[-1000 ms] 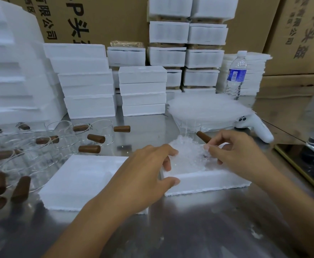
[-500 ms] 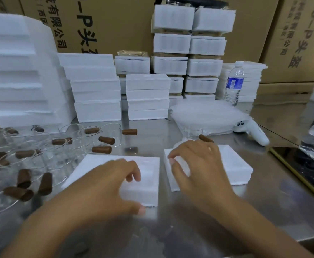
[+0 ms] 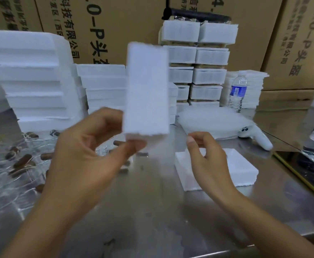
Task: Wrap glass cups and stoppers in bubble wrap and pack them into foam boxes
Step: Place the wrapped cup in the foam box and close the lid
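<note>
My left hand grips the lower end of a white foam lid and holds it upright above the steel table. My right hand hovers with loosely curled fingers over the open foam box on the table and holds nothing. Its contents are hidden behind my right hand. Clear glass cups and brown stoppers lie scattered at the left. A stack of bubble wrap sheets sits behind the box.
Stacks of white foam boxes line the back, with cardboard cartons behind them. A water bottle stands at the back right, a white controller lies near the bubble wrap, and a phone rests at the right edge.
My left hand has lifted the foam lid off the table and turned it upright. My right hand has risen off the foam box.
</note>
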The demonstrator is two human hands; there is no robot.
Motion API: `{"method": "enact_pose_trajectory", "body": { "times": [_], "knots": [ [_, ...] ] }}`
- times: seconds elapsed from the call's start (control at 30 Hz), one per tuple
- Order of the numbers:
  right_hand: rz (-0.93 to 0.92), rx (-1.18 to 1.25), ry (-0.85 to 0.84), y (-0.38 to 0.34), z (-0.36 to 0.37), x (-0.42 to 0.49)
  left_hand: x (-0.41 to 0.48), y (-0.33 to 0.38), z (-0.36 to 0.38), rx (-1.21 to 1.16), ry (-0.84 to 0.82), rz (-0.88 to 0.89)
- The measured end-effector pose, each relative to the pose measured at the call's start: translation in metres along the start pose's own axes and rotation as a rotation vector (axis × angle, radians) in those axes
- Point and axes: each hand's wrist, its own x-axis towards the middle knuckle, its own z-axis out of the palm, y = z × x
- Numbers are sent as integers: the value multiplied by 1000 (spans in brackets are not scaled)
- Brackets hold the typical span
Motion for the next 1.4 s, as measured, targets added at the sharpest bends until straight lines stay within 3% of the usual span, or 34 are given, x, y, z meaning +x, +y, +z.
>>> {"method": "enact_pose_trajectory", "body": {
  "times": [0.13,0.27,0.37,0.5,0.8,1.03,1.4],
  "knots": [
    [298,315,-96,-14,-5,5,6,-10,30,-432,174,-114],
    [432,684,-194,-20,-29,18,9,-26,59,-690,161,-262],
    [514,805,-124,-16,-56,23,10,-33,74,-701,110,-315],
    [605,699,51,2,-90,31,6,-52,82,-553,17,-514],
    [688,317,175,36,-108,26,-11,-90,104,-196,-298,-476],
    [624,146,136,41,-108,28,-11,-93,111,-225,-220,-671],
    [605,132,100,62,-118,22,-11,-72,118,-18,-284,-602]
  ]
}}
